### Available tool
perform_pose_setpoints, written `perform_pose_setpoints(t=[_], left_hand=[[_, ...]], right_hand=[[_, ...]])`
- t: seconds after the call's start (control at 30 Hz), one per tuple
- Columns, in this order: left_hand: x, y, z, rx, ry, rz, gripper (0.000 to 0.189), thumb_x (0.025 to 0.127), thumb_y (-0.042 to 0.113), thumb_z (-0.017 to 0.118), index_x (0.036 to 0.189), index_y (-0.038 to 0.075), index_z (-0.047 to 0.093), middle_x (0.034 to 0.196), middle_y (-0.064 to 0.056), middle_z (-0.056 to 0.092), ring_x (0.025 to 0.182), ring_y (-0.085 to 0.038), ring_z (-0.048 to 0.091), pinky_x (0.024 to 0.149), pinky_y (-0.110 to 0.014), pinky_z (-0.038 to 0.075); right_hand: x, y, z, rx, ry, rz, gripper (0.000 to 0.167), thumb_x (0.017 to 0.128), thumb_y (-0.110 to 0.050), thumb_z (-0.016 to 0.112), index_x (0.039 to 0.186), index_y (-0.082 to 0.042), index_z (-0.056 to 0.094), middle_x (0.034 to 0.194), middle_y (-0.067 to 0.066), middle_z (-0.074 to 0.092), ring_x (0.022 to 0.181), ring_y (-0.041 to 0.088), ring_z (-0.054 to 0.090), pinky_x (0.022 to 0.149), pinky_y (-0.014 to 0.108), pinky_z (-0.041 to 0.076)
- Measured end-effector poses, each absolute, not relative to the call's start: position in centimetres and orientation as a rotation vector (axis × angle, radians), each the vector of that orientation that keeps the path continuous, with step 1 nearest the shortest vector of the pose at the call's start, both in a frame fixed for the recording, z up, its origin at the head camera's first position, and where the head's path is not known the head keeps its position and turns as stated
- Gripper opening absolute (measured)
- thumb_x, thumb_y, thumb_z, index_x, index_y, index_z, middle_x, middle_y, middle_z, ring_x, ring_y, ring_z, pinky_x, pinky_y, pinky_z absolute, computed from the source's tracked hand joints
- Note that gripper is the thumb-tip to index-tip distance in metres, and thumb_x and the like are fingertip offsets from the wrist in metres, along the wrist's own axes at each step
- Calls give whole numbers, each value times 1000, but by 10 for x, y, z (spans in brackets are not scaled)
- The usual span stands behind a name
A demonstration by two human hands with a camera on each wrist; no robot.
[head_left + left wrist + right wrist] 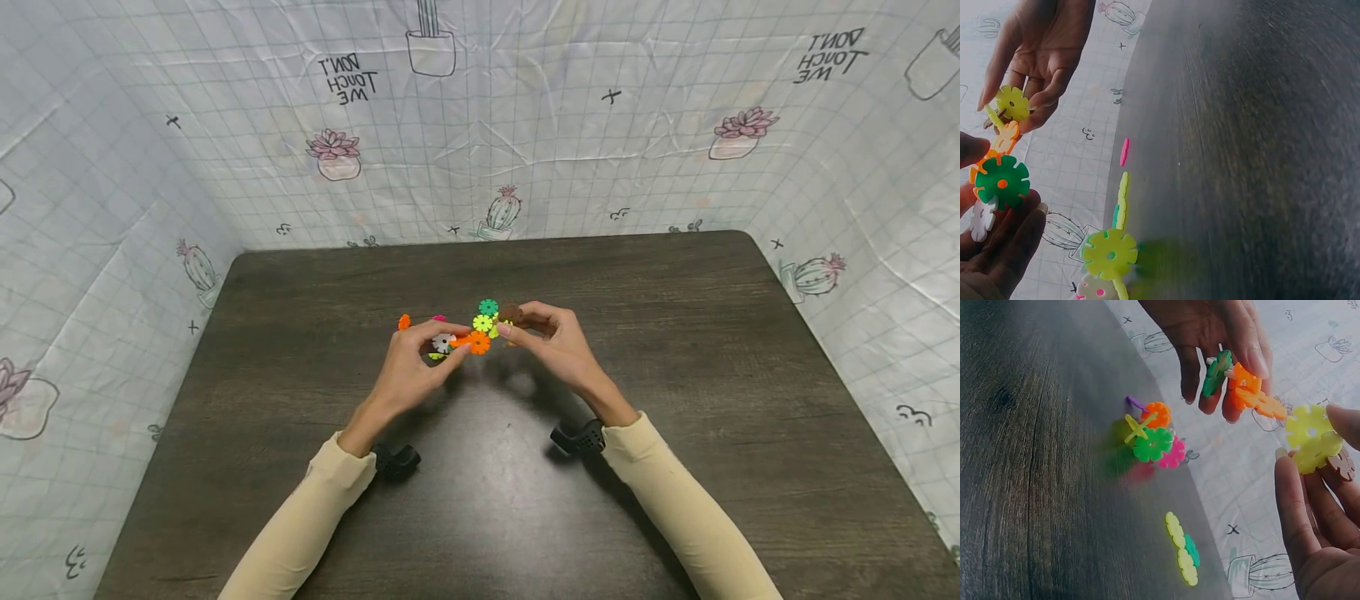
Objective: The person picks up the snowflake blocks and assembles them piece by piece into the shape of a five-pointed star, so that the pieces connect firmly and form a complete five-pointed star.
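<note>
Left hand: the left hand [416, 362] has its grip clamped on orange discs [478, 342], with a green disc [1002, 183] and a white disc [983, 220] close by its fingers.
Right hand: the right hand [558, 342] has its grip clamped on yellow discs [1297, 425], a brown disc [1341, 464] against them.
Where the pieces meet: orange and yellow come together in the gap between the hands, raised over the desk [675, 333]; whether they are joined I cannot tell.
Far edge: it runs straight beyond the hands, rounding off at both corners; the printed cloth [480, 125] rises right behind it.
Side edges: both lie well apart from the hands, with cloth along them too.
Open room: dark wood stretches wide to the left and right, and toward the person between the forearms.
Loose pieces: a mixed cluster [1152, 445] of green, pink, orange, yellow and purple sits on the desk; near it lies a yellow-and-green strip [1186, 559].
In the way: seen from above, the left hand covers some of the loose pieces.
Wrists: black mounts [577, 437] jut inward from both cream sleeves [667, 475], low over the wood.
</note>
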State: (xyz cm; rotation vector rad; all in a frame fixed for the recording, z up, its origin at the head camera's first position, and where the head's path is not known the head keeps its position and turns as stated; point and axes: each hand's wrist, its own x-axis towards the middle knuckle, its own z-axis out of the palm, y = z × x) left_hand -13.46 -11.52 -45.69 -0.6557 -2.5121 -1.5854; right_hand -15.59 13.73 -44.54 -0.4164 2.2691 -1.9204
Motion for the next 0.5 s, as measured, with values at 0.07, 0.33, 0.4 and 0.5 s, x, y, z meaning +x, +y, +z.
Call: perform_pose_setpoints(t=[0.07, 0.33, 0.4, 0.5], left_hand=[[-135, -115, -457, -663, -2510, -1583, 26, 98, 28, 76, 121, 16, 77, 111, -2, 78, 94, -14, 71, 81, -32, 64], [-134, -113, -457, -670, -2518, -1542, 27, 98, 32, 75, 120, 17, 78, 110, -1, 79, 92, -12, 71, 79, -39, 64], [-134, -112, -457, -687, -2506, -1531, 26, 97, 31, 77, 119, 17, 79, 110, 0, 80, 86, -12, 69, 73, -37, 62], [-135, -112, -457, -732, -2476, -1526, 26, 93, 28, 81, 117, 17, 80, 110, 0, 80, 82, -11, 68, 64, -29, 57]], right_hand=[[-156, 137, -445, -422, 2269, -1922, 22, 98, -19, 76, 115, -6, 73, 107, 0, 76, 99, 21, 75, 90, 42, 64], [-155, 133, -448, -413, 2255, -1942, 23, 98, -17, 75, 115, -2, 73, 106, -2, 75, 101, 20, 74, 92, 46, 63], [-155, 132, -448, -403, 2254, -1943, 23, 98, -18, 75, 115, -2, 73, 105, -2, 76, 101, 20, 74, 92, 45, 63], [-155, 131, -449, -390, 2255, -1942, 23, 97, -19, 75, 114, -2, 74, 105, -1, 75, 101, 17, 75, 89, 36, 64]])
